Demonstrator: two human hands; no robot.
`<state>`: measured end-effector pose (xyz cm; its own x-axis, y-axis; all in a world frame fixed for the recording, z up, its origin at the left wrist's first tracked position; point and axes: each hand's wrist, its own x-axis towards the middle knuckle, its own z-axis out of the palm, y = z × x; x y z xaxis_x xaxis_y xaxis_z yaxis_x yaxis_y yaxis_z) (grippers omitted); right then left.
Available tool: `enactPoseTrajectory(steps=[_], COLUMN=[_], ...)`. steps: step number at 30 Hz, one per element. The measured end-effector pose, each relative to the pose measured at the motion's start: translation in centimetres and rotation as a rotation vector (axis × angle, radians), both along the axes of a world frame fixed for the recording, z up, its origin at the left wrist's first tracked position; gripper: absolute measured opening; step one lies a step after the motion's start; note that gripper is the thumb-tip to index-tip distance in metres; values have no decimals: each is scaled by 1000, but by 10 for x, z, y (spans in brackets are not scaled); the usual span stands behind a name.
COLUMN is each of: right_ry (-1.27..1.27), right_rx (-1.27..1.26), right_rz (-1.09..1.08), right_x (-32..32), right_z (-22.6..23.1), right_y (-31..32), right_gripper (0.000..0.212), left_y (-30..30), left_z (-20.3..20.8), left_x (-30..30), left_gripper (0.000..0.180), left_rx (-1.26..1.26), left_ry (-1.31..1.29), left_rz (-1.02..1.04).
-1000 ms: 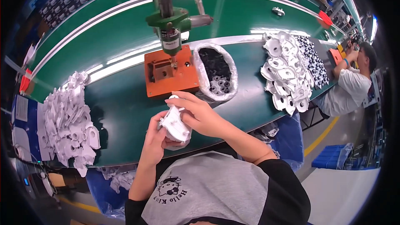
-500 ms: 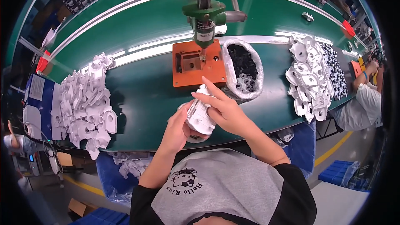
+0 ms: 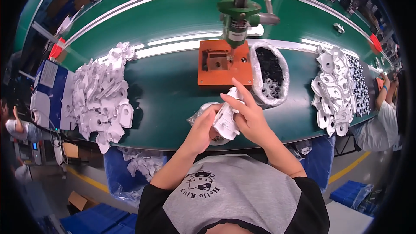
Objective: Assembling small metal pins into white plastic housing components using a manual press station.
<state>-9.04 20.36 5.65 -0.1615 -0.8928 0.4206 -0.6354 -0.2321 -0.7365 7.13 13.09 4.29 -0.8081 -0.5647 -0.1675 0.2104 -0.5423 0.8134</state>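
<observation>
Near the table's front edge I hold a white moulded plastic part [image 3: 225, 123] between both hands, tilted with its narrow end away from me. My left hand [image 3: 200, 132] is closed around its left side. My right hand [image 3: 252, 117] grips the right side, its index finger stretched out along the top. Behind and partly under my hands lies a clear plastic bag [image 3: 200, 112], mostly hidden. Beyond the part stands an orange fixture block [image 3: 209, 77] with a recess, beneath a green press head [image 3: 236, 19]. Neither hand touches them.
Heaps of white plastic parts lie left [image 3: 102, 99] and right [image 3: 331, 86], the right one beside rows of small dark pieces [image 3: 359, 86]. A bag-lined container [image 3: 256, 71] holds black and grey pieces. A blue box [image 3: 52, 89] stands left; another person [image 3: 381, 121] works far right.
The whole view has shifted, so the bench and press appear farther right. Both hands keep hold of the white part, with little change in grip.
</observation>
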Motion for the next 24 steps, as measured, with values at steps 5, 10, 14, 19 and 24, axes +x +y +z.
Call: enactPoseTrajectory(steps=[5,10,14,19,24], right_ry=[0,-15,-279,152,449], right_rx=[1,84,75,86,298], right_rz=[56,89,192,-464,-562], right_x=[-9,2,-19,-86,-115], right_z=[-2,-7,-4,-26,-72], right_y=[1,9,14,-6,-22], right_gripper=[57,69,75,32,15], left_y=[1,0,-18,-74,-126], left_z=[2,4,22,29,-1], left_x=[0,0,0,-30,-74], left_gripper=[30,20,19,25,14], left_rx=[15,-379,-763,-1481,-1981], left_ry=[-54,-191,-324,-445,-352], left_rz=[-62,-18,61,263,352])
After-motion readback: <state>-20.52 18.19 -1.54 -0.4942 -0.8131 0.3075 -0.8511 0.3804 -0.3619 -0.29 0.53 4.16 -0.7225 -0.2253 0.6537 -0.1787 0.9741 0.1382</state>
